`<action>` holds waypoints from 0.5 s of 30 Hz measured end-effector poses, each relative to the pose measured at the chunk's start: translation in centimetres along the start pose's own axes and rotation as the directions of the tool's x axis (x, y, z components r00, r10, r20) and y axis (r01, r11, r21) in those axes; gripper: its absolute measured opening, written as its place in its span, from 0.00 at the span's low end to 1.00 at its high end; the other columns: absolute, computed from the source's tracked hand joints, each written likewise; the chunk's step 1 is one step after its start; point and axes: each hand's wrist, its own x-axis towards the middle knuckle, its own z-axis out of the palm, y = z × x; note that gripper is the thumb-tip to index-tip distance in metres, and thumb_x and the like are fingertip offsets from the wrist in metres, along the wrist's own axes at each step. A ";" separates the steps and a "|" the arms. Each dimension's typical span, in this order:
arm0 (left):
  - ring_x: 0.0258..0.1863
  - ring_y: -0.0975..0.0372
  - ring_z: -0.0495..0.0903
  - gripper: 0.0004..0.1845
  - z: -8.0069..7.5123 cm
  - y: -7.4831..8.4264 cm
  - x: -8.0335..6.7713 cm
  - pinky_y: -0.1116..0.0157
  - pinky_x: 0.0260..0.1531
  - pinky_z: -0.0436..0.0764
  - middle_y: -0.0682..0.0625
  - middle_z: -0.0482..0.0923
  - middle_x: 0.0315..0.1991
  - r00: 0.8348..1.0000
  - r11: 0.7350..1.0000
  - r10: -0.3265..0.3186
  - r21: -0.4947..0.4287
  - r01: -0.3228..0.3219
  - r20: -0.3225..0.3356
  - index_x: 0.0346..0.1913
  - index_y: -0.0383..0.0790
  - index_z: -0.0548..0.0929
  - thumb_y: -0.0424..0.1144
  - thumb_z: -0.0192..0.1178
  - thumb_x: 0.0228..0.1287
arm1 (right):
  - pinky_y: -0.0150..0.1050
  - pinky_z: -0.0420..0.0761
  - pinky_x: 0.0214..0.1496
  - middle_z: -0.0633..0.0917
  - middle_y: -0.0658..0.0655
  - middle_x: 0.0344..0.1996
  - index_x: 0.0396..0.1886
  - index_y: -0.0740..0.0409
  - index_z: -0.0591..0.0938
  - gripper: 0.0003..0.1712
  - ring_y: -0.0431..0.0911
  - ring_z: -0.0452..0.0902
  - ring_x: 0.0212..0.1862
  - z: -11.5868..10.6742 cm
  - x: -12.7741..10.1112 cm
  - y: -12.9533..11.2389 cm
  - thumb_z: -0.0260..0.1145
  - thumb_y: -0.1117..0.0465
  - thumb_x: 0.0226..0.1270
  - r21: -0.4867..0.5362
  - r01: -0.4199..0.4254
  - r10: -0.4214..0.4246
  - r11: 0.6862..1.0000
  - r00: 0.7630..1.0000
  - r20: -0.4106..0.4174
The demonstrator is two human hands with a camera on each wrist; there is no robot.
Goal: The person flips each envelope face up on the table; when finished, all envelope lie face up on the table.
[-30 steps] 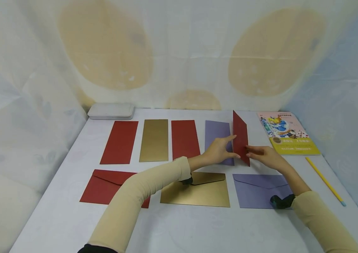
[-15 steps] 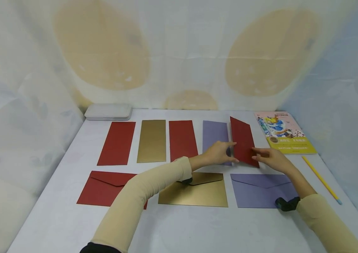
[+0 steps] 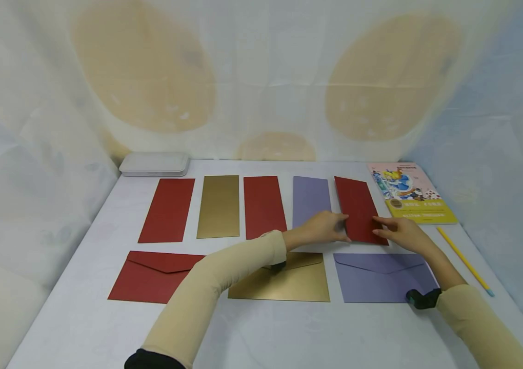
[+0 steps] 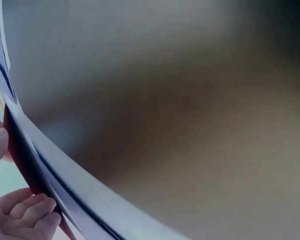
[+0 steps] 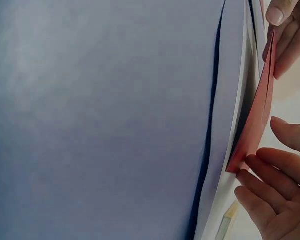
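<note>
Evidently the step in hand is laying a red card into the far row: both hands hold it by its near end, the left hand at its left corner and the right hand at its right corner, fingertips pinching the paper edge (the right wrist view shows the sheet edge-on between the right hand's fingers, its near corner apparently a little off the surface). The card lies nearly flat on the white table, just right of the purple card beside the left hand's grip and just left of the picture book beyond the right hand's grip; directly nearer than both grips lies the purple envelope, with the gold envelope under the left forearm. As a judgement, the next move calls for settling the near edge down level with its neighbours' near edges, keeping a gap from the purple card, then letting the fingers slide off without dragging the paper askew. The yellow pencil lies well outside the right grip
</note>
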 end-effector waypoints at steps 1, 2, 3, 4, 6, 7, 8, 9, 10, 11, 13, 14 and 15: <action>0.35 0.70 0.72 0.39 0.1 0.1 0.1 0.79 0.36 0.69 0.49 0.81 0.52 1.000 1.000 -0.010 0.011 0.010 0.007 0.67 0.34 0.71 0.53 0.68 0.58 | 0.64 0.74 0.50 0.69 0.78 0.60 0.67 0.67 0.69 0.36 0.72 0.68 0.58 0.0 0.0 0.1 0.62 0.47 0.69 -0.003 0.002 -0.002 1.000 1.000 -0.003; 0.36 0.70 0.72 0.39 0.2 0.2 0.2 0.79 0.37 0.69 0.49 0.80 0.54 1.000 0.999 -0.022 0.023 0.022 0.013 0.67 0.35 0.71 0.54 0.68 0.58 | 0.64 0.74 0.50 0.69 0.78 0.61 0.67 0.67 0.69 0.36 0.72 0.68 0.58 0.1 0.0 0.2 0.62 0.47 0.69 -0.004 0.001 -0.001 1.000 1.000 -0.006; 0.36 0.71 0.72 0.39 0.3 0.3 0.3 0.79 0.37 0.70 0.50 0.80 0.53 0.999 0.999 -0.033 0.039 0.032 0.018 0.67 0.36 0.71 0.54 0.68 0.58 | 0.64 0.74 0.50 0.69 0.78 0.61 0.67 0.67 0.69 0.36 0.72 0.69 0.58 0.1 0.0 0.3 0.62 0.47 0.69 -0.006 0.001 -0.001 1.000 1.000 -0.010; 0.35 0.71 0.72 0.39 0.3 0.5 0.3 0.78 0.36 0.70 0.51 0.82 0.51 0.999 0.998 -0.046 0.053 0.045 0.024 0.67 0.36 0.71 0.55 0.68 0.58 | 0.63 0.74 0.50 0.69 0.78 0.61 0.66 0.67 0.70 0.36 0.72 0.69 0.57 0.1 -0.1 0.3 0.63 0.47 0.69 -0.006 0.001 -0.001 1.000 1.000 -0.016; 0.30 0.71 0.70 0.39 0.3 0.8 0.4 0.78 0.31 0.70 0.52 0.83 0.43 0.997 0.995 -0.072 0.074 0.069 0.038 0.68 0.37 0.71 0.55 0.68 0.57 | 0.62 0.75 0.49 0.69 0.78 0.60 0.66 0.67 0.70 0.35 0.71 0.70 0.56 0.2 -0.2 0.4 0.63 0.48 0.68 -0.007 0.005 -0.005 1.000 1.000 -0.025; 0.29 0.71 0.69 0.39 0.3 0.9 0.3 0.77 0.29 0.69 0.54 0.82 0.39 0.995 0.993 -0.084 0.087 0.080 0.044 0.68 0.38 0.71 0.55 0.68 0.57 | 0.62 0.76 0.49 0.69 0.78 0.60 0.66 0.67 0.70 0.35 0.71 0.70 0.56 0.2 -0.2 0.3 0.63 0.48 0.68 -0.008 0.008 -0.008 1.000 1.000 -0.029; 0.27 0.71 0.68 0.39 0.3 1.1 0.3 0.77 0.28 0.69 0.54 0.82 0.36 0.994 0.991 -0.093 0.099 0.088 0.050 0.67 0.38 0.71 0.55 0.68 0.57 | 0.61 0.77 0.48 0.69 0.78 0.60 0.66 0.67 0.70 0.35 0.71 0.71 0.55 0.2 -0.3 0.3 0.64 0.49 0.68 -0.008 0.010 -0.010 1.000 0.999 -0.034; 0.26 0.69 0.67 0.39 0.2 1.2 0.3 0.76 0.26 0.69 0.54 0.81 0.34 0.994 0.990 -0.098 0.105 0.092 0.057 0.67 0.38 0.71 0.55 0.68 0.58 | 0.61 0.77 0.48 0.69 0.78 0.60 0.66 0.67 0.70 0.35 0.71 0.71 0.55 0.2 -0.4 0.3 0.64 0.49 0.68 -0.006 0.012 -0.012 1.000 0.999 -0.036; 0.27 0.69 0.68 0.38 0.2 1.3 0.2 0.76 0.26 0.70 0.54 0.81 0.35 0.993 0.989 -0.103 0.112 0.096 0.059 0.67 0.38 0.71 0.55 0.68 0.58 | 0.61 0.77 0.48 0.69 0.78 0.60 0.66 0.67 0.70 0.35 0.71 0.71 0.56 0.1 -0.5 0.2 0.64 0.49 0.68 -0.004 0.013 -0.013 1.000 0.999 -0.035; 0.29 0.70 0.71 0.38 0.2 1.3 0.1 0.77 0.28 0.71 0.53 0.82 0.39 0.993 0.988 -0.104 0.121 0.097 0.058 0.67 0.38 0.72 0.55 0.68 0.58 | 0.61 0.77 0.48 0.69 0.79 0.60 0.66 0.68 0.70 0.35 0.72 0.70 0.56 0.1 -0.6 0.1 0.63 0.49 0.69 0.000 0.015 -0.015 1.000 0.999 -0.032; 0.37 0.70 0.75 0.38 0.1 1.4 0.0 0.77 0.35 0.73 0.52 0.82 0.49 0.994 0.987 -0.100 0.130 0.093 0.052 0.67 0.38 0.72 0.56 0.68 0.58 | 0.62 0.76 0.49 0.69 0.78 0.61 0.67 0.67 0.69 0.35 0.73 0.69 0.57 0.0 -0.8 -0.1 0.63 0.49 0.69 0.011 0.016 -0.016 1.000 0.999 -0.030; 0.42 0.70 0.77 0.38 0.0 1.3 0.0 0.77 0.38 0.73 0.52 0.80 0.54 0.995 0.988 -0.092 0.128 0.085 0.050 0.66 0.39 0.73 0.56 0.68 0.57 | 0.62 0.75 0.50 0.68 0.78 0.61 0.67 0.67 0.69 0.35 0.73 0.68 0.58 0.0 -0.9 -0.2 0.63 0.49 0.69 0.016 0.016 -0.016 1.000 1.000 -0.027; 0.47 0.69 0.77 0.37 0.0 1.3 0.0 0.77 0.42 0.73 0.52 0.78 0.58 0.995 0.989 -0.083 0.126 0.076 0.051 0.66 0.39 0.73 0.56 0.68 0.57 | 0.63 0.75 0.50 0.68 0.78 0.61 0.67 0.67 0.69 0.35 0.74 0.67 0.58 -0.1 -1.0 -0.3 0.63 0.49 0.69 0.022 0.018 -0.017 1.000 1.000 -0.025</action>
